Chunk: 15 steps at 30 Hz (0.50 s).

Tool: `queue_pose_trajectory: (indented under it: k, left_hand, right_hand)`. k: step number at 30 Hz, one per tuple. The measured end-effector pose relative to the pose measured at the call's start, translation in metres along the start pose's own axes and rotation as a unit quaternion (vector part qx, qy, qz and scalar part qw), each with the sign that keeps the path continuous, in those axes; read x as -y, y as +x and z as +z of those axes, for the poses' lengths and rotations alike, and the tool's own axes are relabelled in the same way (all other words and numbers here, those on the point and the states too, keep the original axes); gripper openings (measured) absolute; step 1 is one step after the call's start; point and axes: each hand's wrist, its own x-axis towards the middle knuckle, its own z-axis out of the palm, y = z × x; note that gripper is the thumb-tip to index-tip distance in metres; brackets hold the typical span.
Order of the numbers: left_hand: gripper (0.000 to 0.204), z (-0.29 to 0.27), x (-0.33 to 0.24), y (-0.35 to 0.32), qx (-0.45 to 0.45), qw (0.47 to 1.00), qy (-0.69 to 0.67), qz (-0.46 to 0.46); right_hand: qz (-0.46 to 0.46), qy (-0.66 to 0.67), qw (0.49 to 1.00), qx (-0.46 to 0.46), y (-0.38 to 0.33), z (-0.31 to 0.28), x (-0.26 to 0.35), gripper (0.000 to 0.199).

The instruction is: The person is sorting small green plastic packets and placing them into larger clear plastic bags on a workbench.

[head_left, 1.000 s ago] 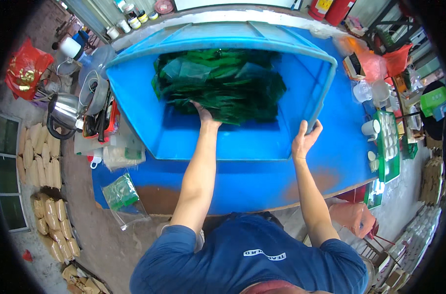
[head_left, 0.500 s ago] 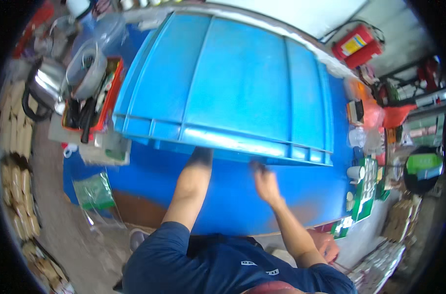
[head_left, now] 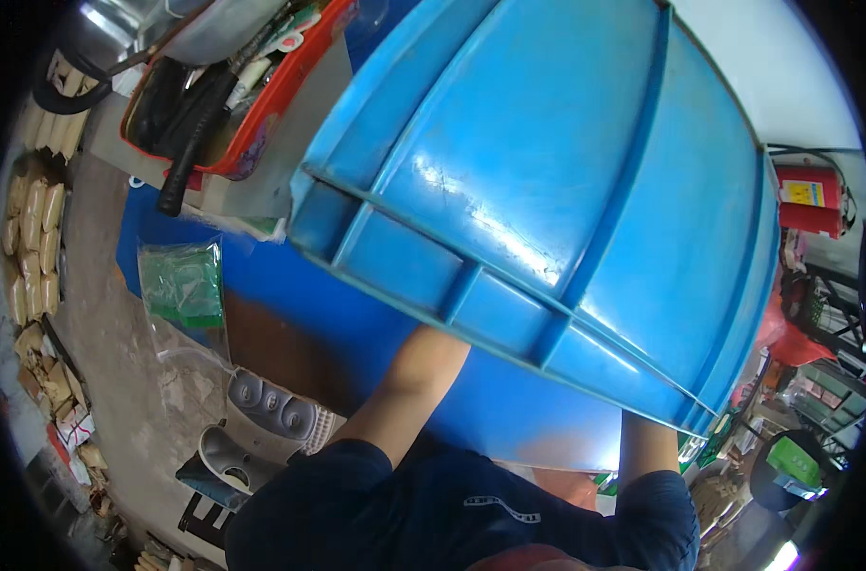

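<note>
Crate (head_left: 538, 181) hides both hands, tabletop (head_left: 514, 414) showing between rim (head_left: 495, 348) and torso (head_left: 423, 514).

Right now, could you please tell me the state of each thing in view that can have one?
Blue crate: tilted, outer side facing the camera, inside hidden.
Left hand: hidden by the crate, grip unknown.
Right hand: hidden by the crate, grip unknown.
Red tray: open, filled with tools, one dark handle sticking out.
Clear bag: lying flat, green contents inside; seal unclear.
Kettle: cut off by the picture's edge, lid unseen.
</note>
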Motion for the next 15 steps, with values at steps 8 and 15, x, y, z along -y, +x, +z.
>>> queue_pose_trajectory:
  k: [8, 15]
  left_hand:
    - [0.053, 0.001, -0.009, -0.036, -0.039, 0.999, -0.009, -0.016]
    - [0.051, 0.028, 0.005, 0.044, -0.021, 0.999, -0.028, -0.009]
  right_hand:
    - [-0.008, -0.067, 0.997, 0.036, -0.008, -0.032, -0.002, 0.076]
    - [-0.062, -0.151, 0.984, 0.066, 0.07, -0.001, 0.073, 0.075]
